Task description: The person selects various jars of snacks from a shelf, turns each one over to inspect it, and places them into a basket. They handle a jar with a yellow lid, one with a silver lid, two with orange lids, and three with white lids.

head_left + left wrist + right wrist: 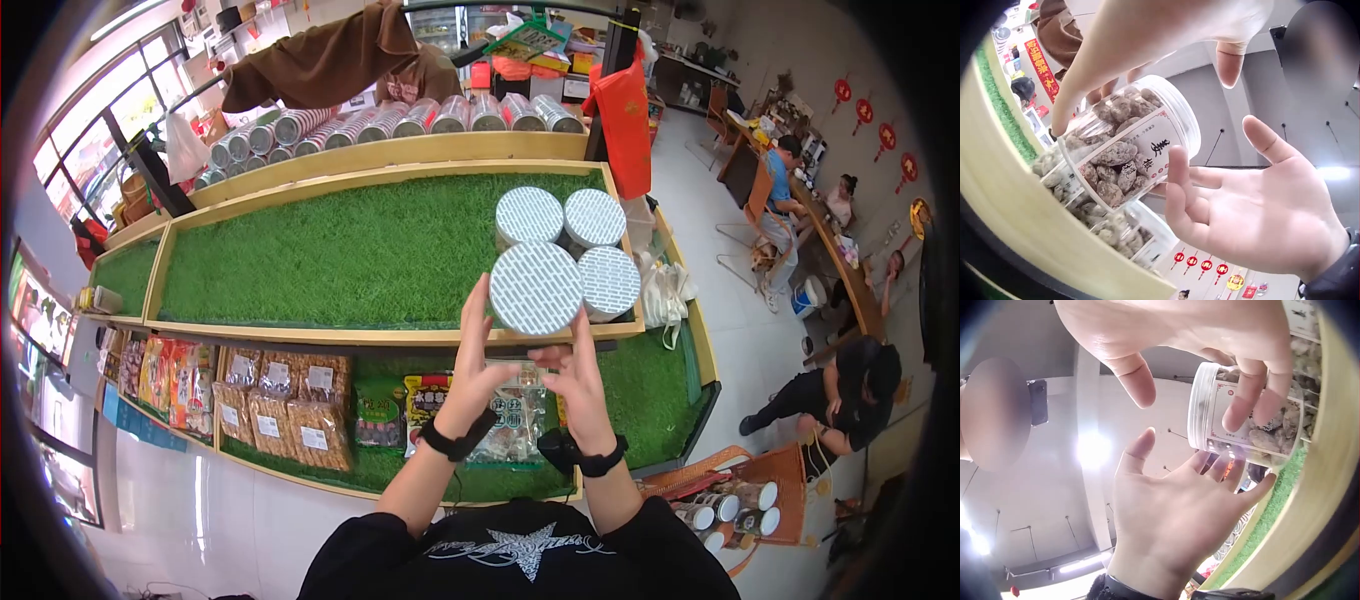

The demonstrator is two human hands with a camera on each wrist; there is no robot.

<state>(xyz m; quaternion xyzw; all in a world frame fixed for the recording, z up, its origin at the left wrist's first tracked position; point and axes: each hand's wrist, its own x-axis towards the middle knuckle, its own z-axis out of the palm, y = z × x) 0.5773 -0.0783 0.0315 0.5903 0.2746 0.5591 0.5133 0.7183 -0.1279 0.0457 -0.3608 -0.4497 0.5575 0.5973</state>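
Note:
Between my two hands is a clear plastic jar (537, 288) with a white patterned lid; wrinkled grey-brown dried pieces show through its wall (1110, 156). My left hand (470, 388) holds its left side, the thumb off the jar. On the other side, fingers of my right hand (585, 388) bend against the white label (1163, 134), that thumb also standing away. In both wrist views the jar's lower end is close to the wooden ledge. Three like jars, a back-left jar (529, 215), a back-right jar (595, 217) and a front-right jar (610, 280), stand right beyond it.
Green artificial turf (320, 250) lines the display bed, edged by a wooden rim (400, 333). Below are packaged snacks (285, 410). Lying jars (410, 120) line the back shelf. A red bag (622, 125) hangs at the corner. A basket (790, 480) of jars stands right.

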